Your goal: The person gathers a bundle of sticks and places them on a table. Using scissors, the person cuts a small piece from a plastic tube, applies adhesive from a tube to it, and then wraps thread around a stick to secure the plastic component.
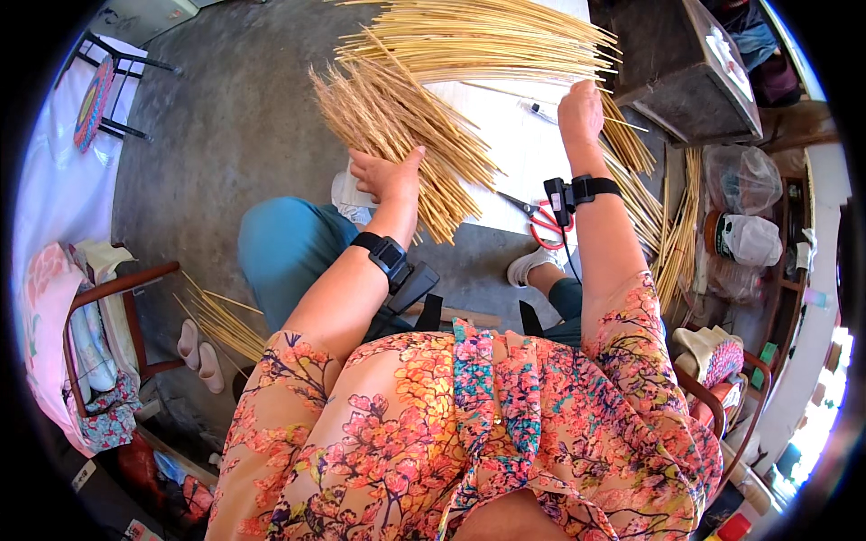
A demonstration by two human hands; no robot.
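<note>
My left hand (390, 178) is at the near side of a thick bundle of dry straw stalks with feathery seed heads (406, 135). Its thumb presses on the stalks and its fingers curve against the bundle's edge. The bundle lies slanted over the near left part of a white tabletop (505, 167). Closed in a pinch, my right hand (580, 110) holds a thin straw stalk (624, 123) at the right end of a wide pile of straw stalks (487, 41). Red-handled scissors (547, 225) lie at the table's near edge, and a small white tube (539, 110) lies beside my right hand.
More straw stalks (681, 234) lean along the right side, near a dark metal box (690, 68) and plastic bags (741, 178). Loose stalks (225, 320) and pink slippers (208, 365) are on the floor at left, near a chair with cloths (90, 352).
</note>
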